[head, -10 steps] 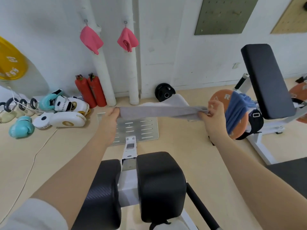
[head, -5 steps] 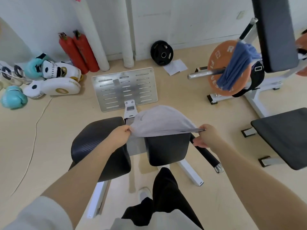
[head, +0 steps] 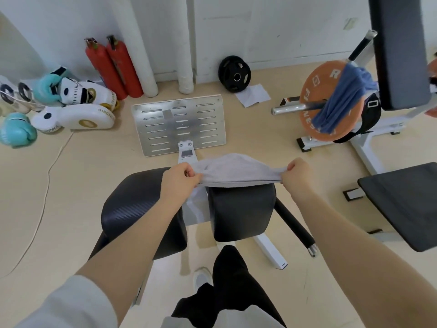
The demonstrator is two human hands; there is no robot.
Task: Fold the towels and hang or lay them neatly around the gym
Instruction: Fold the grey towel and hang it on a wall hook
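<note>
Grey towel (head: 236,170) is stretched out between my two hands, folded into a strip, and it's hovering right over the top edge of the right-hand black pad (head: 241,209) of the machine in front of me. My left hand (head: 181,179) has a pinching grip on one end, fingers curled around the cloth, and my right hand (head: 298,174) has the same kind of grip on the other end. Can't tell if the towel is actually touching the pad yet or just above it. The second black pad (head: 139,204) sits just to the left, under my left forearm. Past the pads there's the metal footplate (head: 178,125) on the floor. Off to the right a blue towel (head: 343,100) is draped over the orange weight plate (head: 316,95) on its bar. Boxing gloves (head: 17,132) and two red extinguishers (head: 113,67) are by the wall.
</note>
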